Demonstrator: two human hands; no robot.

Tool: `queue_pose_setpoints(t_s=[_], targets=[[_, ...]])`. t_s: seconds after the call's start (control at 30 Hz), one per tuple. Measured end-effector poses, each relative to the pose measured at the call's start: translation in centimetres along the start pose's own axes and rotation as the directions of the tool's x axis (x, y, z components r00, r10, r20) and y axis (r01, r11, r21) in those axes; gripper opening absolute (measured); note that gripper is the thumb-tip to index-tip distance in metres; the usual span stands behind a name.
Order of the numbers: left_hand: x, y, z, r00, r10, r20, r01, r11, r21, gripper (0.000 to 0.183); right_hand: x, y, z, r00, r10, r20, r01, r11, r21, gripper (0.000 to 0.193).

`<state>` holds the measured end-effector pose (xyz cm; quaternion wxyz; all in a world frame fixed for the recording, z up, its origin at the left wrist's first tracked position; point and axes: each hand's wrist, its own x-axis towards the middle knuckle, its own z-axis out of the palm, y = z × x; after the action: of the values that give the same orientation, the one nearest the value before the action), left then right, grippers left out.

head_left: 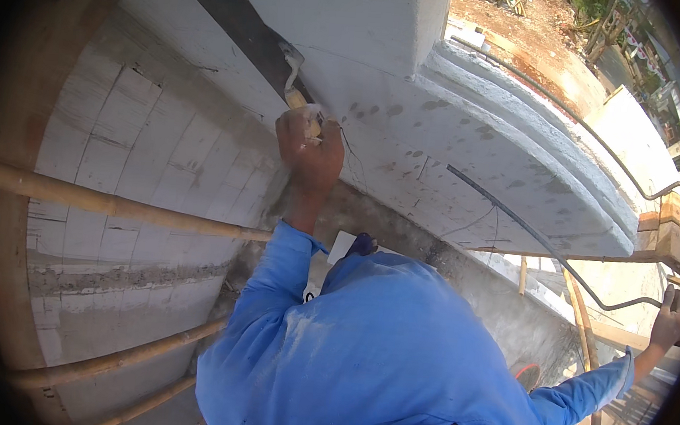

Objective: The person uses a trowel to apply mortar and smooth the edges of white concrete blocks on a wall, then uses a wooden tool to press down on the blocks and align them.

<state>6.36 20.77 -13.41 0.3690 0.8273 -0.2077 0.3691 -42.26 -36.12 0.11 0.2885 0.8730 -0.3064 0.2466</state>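
My left hand (309,150) is raised against a white plastered wall (371,23) and is shut on the wooden handle of a trowel (293,77). The trowel's bent metal neck points up toward a dark slanting band in the wall. My right hand (671,318) reaches far out to the right in a blue sleeve. Its fingers are closed around a dark bar at the picture's edge, where a thin dark rod (545,245) ends. My blue shirt (393,352) fills the lower middle.
A curved stepped moulding (537,140) sweeps right under the wall. Bamboo scaffold poles (117,204) cross a white block wall (146,141) on the left. More poles and wooden blocks (670,226) stand at the right. A dark shoe (363,245) rests on a grey ledge, with ground far below.
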Motion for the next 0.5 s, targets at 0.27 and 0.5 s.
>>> queue_pose_setpoints(t_s=[0.27,0.5], targets=[[2.1,-6.6,2.6,0.841,-0.533,0.087,0.522,0.844,0.123,0.053,3.5,-10.5,-4.3,0.966,0.091,-0.243,-0.068,0.993,0.100,0.016],[2.4,-8.9,5.9,0.766,-0.642,0.039,0.630,0.736,-0.247,0.053,3.1,-15.4,-5.7,0.922,0.225,-0.316,-0.214,0.974,0.069,0.019]])
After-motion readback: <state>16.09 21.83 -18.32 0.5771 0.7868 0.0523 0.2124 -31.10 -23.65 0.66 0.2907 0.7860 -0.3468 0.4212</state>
